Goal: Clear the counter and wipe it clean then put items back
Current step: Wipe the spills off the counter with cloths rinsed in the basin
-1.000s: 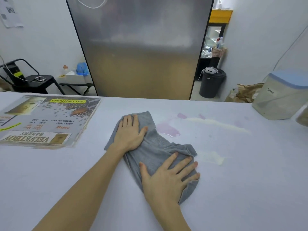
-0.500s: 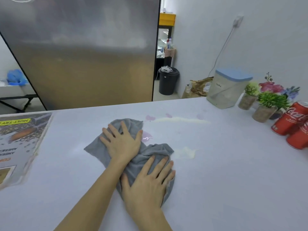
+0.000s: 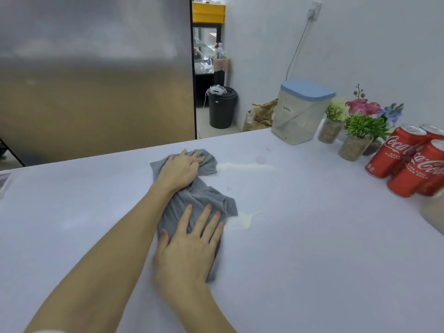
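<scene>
We cannot see the cloth (image 3: 197,200) where our two hands cover it. At the counter's (image 3: 312,248) right edge, the frame cuts off the Coca-Cola cans (image 3: 408,162) and a blurred pale object (image 3: 433,212) we cannot identify. The menu sheet (image 3: 3,182) shows only a sliver at the left edge.

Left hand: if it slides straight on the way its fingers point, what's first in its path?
Likely the pale spill streak just past the grey cloth bunched under the left hand; farther on, the lidded container, though depth is unclear.
</scene>
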